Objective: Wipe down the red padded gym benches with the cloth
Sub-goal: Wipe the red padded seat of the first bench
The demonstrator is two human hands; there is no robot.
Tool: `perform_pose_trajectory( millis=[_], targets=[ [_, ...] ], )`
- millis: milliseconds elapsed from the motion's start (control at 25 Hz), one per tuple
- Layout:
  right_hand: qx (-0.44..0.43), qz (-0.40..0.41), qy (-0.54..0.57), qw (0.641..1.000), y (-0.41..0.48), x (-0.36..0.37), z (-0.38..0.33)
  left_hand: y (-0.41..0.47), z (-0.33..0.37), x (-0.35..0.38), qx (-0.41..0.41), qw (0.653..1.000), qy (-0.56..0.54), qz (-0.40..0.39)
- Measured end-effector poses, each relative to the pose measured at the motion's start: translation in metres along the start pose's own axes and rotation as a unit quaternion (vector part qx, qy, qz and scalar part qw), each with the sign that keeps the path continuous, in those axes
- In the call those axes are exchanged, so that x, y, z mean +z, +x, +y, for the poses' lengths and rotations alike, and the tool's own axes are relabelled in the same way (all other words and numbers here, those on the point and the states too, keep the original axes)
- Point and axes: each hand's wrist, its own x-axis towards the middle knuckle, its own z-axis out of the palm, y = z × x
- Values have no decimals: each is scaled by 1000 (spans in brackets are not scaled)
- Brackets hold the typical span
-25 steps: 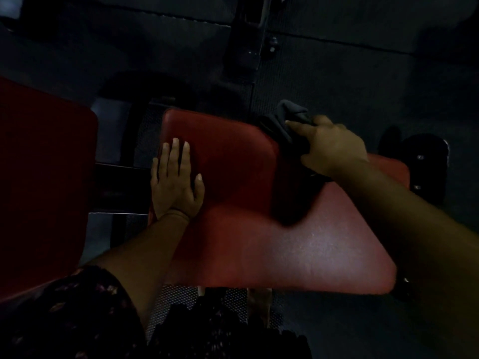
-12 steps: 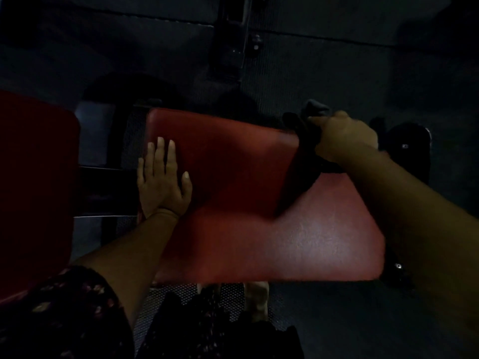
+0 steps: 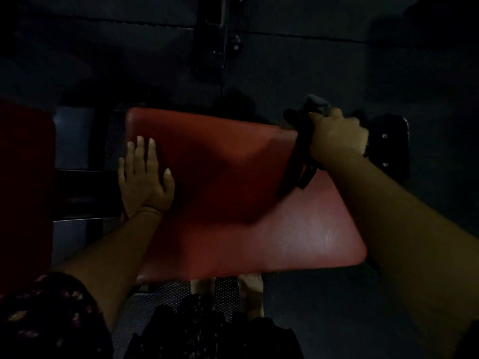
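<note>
A red padded bench seat (image 3: 233, 203) fills the middle of the view in dim light. My left hand (image 3: 143, 177) lies flat on its left edge, fingers straight and pointing away from me. My right hand (image 3: 335, 134) grips a dark cloth (image 3: 302, 136) at the pad's far right corner. The cloth bunches above my knuckles and hangs down over the pad beside my wrist. A second red pad (image 3: 24, 182) lies at the far left, cut off by the frame.
A black metal frame part with bolts (image 3: 388, 146) sits just right of my right hand. A dark upright post (image 3: 220, 29) stands beyond the bench. Dark rubber flooring surrounds everything. My bare feet (image 3: 248, 291) show below the pad's near edge.
My right hand has slid the cloth rightward along the pad's far edge to its right corner. My left hand has stayed flat on the left edge.
</note>
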Motion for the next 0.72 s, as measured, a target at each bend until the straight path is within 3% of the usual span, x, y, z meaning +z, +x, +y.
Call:
perform_pose_trajectory(
  millis=[120, 280, 480, 600, 720],
  targets=[
    [-9, 40, -26, 999, -15, 4, -24, 1, -1, 0, 2, 1000, -6, -1],
    [-99, 53, -3, 994, -19, 12, 25, 0, -1, -1, -2, 1000, -8, -5],
    [18, 0, 4, 1000, -9, 10, 43, 4, 6, -10, 38, 999, 2, -25],
    [-48, 27, 27, 998, -18, 17, 46, 6, 29, -21, 47, 998, -15, -28],
    [-98, 34, 31, 994, -17, 26, 84, 16, 93, -11, 126, 990, -40, -45]
  ],
)
